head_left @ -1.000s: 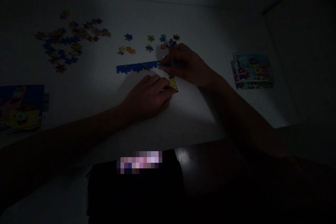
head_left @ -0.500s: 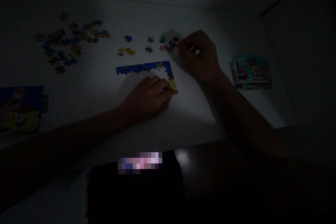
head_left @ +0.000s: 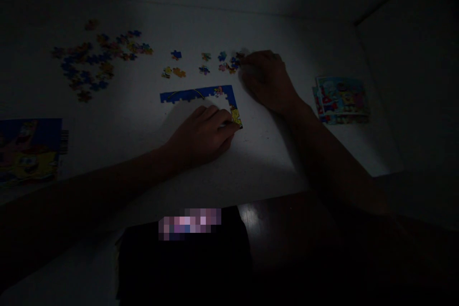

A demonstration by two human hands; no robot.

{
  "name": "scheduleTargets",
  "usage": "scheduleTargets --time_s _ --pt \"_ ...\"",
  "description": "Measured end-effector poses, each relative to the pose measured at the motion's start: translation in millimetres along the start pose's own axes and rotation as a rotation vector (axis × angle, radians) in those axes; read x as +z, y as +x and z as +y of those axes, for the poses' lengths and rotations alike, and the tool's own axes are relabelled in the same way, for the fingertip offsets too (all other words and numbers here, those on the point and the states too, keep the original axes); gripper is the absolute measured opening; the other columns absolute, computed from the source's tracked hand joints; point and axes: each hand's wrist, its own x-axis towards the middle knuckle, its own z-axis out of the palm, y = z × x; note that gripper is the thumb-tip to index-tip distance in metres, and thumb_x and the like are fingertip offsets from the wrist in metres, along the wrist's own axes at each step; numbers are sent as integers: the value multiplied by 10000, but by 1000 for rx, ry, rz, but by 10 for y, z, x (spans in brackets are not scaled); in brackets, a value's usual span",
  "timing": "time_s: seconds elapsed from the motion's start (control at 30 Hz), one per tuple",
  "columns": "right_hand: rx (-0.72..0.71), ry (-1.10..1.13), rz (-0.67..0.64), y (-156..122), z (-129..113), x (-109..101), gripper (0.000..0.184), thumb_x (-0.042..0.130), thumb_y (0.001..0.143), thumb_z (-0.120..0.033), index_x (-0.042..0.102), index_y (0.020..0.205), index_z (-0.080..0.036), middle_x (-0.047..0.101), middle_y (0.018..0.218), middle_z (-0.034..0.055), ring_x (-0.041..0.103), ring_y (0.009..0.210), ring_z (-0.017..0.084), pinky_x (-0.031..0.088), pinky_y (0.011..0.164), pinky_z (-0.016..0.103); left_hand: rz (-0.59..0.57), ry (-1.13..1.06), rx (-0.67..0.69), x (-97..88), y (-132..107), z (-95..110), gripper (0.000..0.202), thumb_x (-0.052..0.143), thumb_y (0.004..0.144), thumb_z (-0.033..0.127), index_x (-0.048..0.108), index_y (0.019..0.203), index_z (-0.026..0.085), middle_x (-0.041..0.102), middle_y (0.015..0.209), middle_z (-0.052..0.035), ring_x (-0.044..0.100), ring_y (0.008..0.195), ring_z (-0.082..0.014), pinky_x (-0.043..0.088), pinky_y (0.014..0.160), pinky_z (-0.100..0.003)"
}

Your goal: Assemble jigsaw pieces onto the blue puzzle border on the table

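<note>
My left hand (head_left: 202, 134) lies over a partly joined jigsaw puzzle (head_left: 195, 93), fingers curled and fingertips pressed on its lower right corner. The joined part is a blue top strip with a short right side bearing a yellow patch; the hand hides some of the area inside. My right hand (head_left: 267, 79) is low over the table, its fingertips touching the right end of a small cluster of loose puzzle pieces (head_left: 234, 63). Its thumb looks apart from the forefinger, and no held piece shows in the dim light.
A heap of loose pieces (head_left: 88, 60) spreads at the upper left. Several single pieces, among them a blue one (head_left: 176, 54) and an orange one (head_left: 179, 72), lie above the puzzle. A cartoon picture box (head_left: 32, 150) sits at left, picture cards (head_left: 342, 100) at right.
My right hand has lowered slightly onto the table beside the cluster, and its thumb and forefinger have parted. My left hand stays on the puzzle's corner.
</note>
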Motion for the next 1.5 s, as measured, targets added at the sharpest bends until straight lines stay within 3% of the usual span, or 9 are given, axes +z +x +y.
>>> scheduleTargets --time_s 0.27,0.43,0.7,0.87,1.0,1.2,1.33,1.5 --pt "2 -4 -73 19 -63 -66 384 516 972 -508 670 1225 -263 666 1327 97 560 1287 338 422 1121 564 20 -6 8 3 -6 -4 266 480 1034 216 702 1164 147 698 1078 -98 587 971 -242 469 826 -381" --pt "41 65 -29 22 -117 -94 245 598 933 -472 678 1101 -314 701 1241 74 586 1224 324 447 1096 569 -3 -16 -1 -10 -3 2 279 466 1036 219 701 1165 145 699 1083 -104 586 977 -251 475 831 -393" --pt "8 198 16 40 -89 -56 284 649 905 -519 671 1021 -261 705 1174 62 606 1186 302 431 1120 571 -32 -3 -10 -27 3 10 268 471 1033 222 706 1149 163 700 1085 -100 586 974 -243 471 847 -386" --pt "44 178 0 40 -89 -76 185 656 873 -376 661 1021 -265 709 1136 72 613 1150 308 452 1081 550 -7 4 -3 -23 2 5 275 466 1042 232 704 1157 159 704 1061 -97 596 967 -241 473 837 -377" --pt "46 179 13 19 -73 -125 341 602 789 -224 644 1125 -259 700 1191 81 627 1133 300 495 1023 508 27 -11 1 -34 -6 9 243 498 1026 209 701 1146 152 717 1056 -87 610 959 -232 489 837 -367" --pt "147 199 113 21 -64 -181 364 512 710 -140 677 1023 -227 701 1054 98 664 1001 283 539 894 471 108 -17 20 -60 -23 24 244 480 1021 187 708 1084 130 731 998 -86 640 909 -232 530 796 -368" --pt "168 191 96 38 -91 -189 308 521 727 -150 691 969 -237 699 982 84 665 952 274 540 884 470 119 -10 -10 -132 -58 -72 257 483 996 170 717 1098 133 737 1003 -93 649 892 -233 541 784 -372" --pt "64 171 -4 51 -136 -179 278 554 804 -191 713 1025 -245 716 1037 86 649 1034 282 506 960 486 75 56 -179 -227 -132 -342 309 476 978 192 735 1143 157 731 1104 -125 657 985 -276 548 876 -452"
